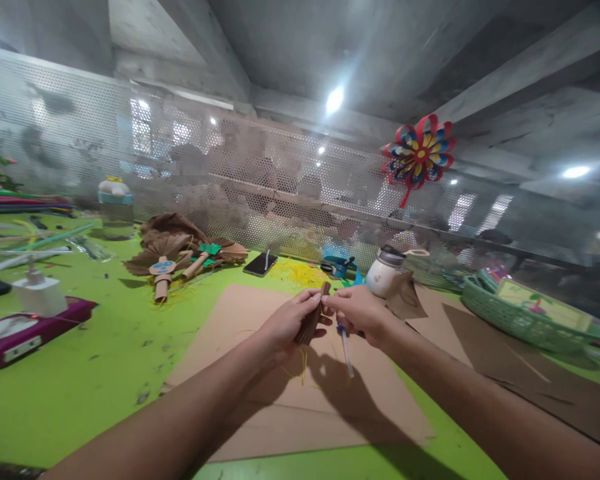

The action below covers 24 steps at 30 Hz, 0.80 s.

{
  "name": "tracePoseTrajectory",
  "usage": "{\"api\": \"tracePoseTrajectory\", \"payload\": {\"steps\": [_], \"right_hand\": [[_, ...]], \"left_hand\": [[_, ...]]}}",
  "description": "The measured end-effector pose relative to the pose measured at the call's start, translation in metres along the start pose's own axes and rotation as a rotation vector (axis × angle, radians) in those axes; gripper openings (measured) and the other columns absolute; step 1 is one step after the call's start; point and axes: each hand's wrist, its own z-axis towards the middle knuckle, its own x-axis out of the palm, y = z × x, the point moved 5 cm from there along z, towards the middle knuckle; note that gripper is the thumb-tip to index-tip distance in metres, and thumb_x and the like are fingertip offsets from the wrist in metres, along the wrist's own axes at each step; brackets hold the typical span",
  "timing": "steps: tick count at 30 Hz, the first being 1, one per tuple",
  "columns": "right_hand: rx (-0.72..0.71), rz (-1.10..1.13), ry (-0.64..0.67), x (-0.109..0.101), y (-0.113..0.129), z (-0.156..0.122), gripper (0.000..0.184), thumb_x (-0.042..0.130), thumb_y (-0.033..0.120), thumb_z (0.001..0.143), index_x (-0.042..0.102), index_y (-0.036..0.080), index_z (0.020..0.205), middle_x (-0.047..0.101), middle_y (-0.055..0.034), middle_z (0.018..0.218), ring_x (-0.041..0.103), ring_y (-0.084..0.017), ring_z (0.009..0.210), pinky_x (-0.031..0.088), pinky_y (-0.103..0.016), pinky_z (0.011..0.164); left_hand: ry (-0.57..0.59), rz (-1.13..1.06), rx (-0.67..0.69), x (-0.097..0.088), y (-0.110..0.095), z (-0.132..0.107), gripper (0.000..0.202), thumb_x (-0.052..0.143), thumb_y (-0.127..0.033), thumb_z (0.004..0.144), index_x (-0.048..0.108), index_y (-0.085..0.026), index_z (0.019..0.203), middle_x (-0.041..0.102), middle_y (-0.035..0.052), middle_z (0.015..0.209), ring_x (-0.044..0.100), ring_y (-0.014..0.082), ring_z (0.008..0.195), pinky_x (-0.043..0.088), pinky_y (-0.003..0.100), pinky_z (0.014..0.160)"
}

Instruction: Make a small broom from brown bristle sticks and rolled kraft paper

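My left hand (297, 317) is wrapped round a bundle of pleated brown paper (310, 327), which tilts up and away from me. My right hand (357, 310) is closed, its thumb and forefinger pinching near the upper part of the bundle, where a little yellow strand shows. From under its curled fingers hangs a thin white stick with a blue part (347, 353); its kind is unclear. Loose yellow strands (303, 370) dangle below the left hand. Both hands are above large brown paper sheets (280, 423) on the green table (105, 387).
At the back left lie fan-shaped brown paper figures (165, 270). A phone (261, 264), yellow shreds (300, 272), a blue tool (339, 263) and a white jar (384, 272) line the back. A green basket (525, 320) is right, a purple power strip (40, 333) left.
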Motion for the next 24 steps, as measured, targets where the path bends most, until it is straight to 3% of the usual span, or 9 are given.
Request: {"api": "tracePoseTrajectory", "payload": {"steps": [7, 11, 15, 18, 24], "right_hand": [[-0.119, -0.088, 0.056, -0.012, 0.005, -0.006, 0.026, 0.062, 0.025, 0.071, 0.052, 0.019, 0.049, 0.041, 0.007, 0.033, 0.033, -0.006, 0.032, 0.023, -0.02, 0.036], [-0.185, -0.173, 0.05, -0.014, 0.007, -0.01, 0.016, 0.064, 0.019, 0.067, 0.058, 0.017, 0.052, 0.044, 0.0063, 0.036, 0.035, -0.006, 0.036, 0.022, -0.021, 0.038], [-0.221, -0.215, 0.075, -0.012, 0.004, -0.008, 0.019, 0.063, 0.026, 0.071, 0.059, 0.017, 0.054, 0.043, 0.0064, 0.037, 0.036, -0.007, 0.037, 0.023, -0.021, 0.04], [-0.271, -0.24, 0.093, -0.007, 0.003, -0.011, 0.026, 0.06, 0.031, 0.076, 0.057, 0.018, 0.054, 0.045, 0.0055, 0.04, 0.038, -0.008, 0.04, 0.026, -0.022, 0.042], [-0.379, -0.268, 0.057, 0.018, 0.003, -0.034, 0.034, 0.05, 0.027, 0.084, 0.048, 0.02, 0.05, 0.047, 0.0029, 0.047, 0.043, -0.012, 0.05, 0.032, -0.024, 0.051]], "left_hand": [[0.155, -0.014, -0.019, 0.007, -0.007, -0.006, 0.02, 0.059, -0.037, 0.086, 0.055, -0.023, 0.099, 0.062, 0.0053, 0.104, 0.059, 0.0203, 0.099, 0.048, 0.033, 0.077], [0.07, -0.049, -0.039, 0.004, -0.003, -0.005, 0.02, 0.07, -0.033, 0.078, 0.058, -0.02, 0.088, 0.061, 0.0032, 0.087, 0.059, 0.017, 0.084, 0.051, 0.035, 0.074], [0.012, -0.096, -0.041, 0.001, 0.0, -0.001, 0.02, 0.072, -0.03, 0.075, 0.058, -0.018, 0.084, 0.061, 0.0019, 0.079, 0.059, 0.0144, 0.071, 0.053, 0.038, 0.072], [-0.055, -0.142, -0.025, -0.004, -0.002, 0.002, 0.014, 0.068, -0.025, 0.078, 0.057, -0.018, 0.083, 0.062, 0.0024, 0.08, 0.06, 0.0135, 0.067, 0.054, 0.038, 0.07], [-0.229, -0.241, 0.043, -0.018, -0.013, 0.004, 0.006, 0.058, -0.018, 0.085, 0.052, -0.019, 0.082, 0.06, 0.001, 0.074, 0.059, 0.0122, 0.065, 0.055, 0.029, 0.061]]}}
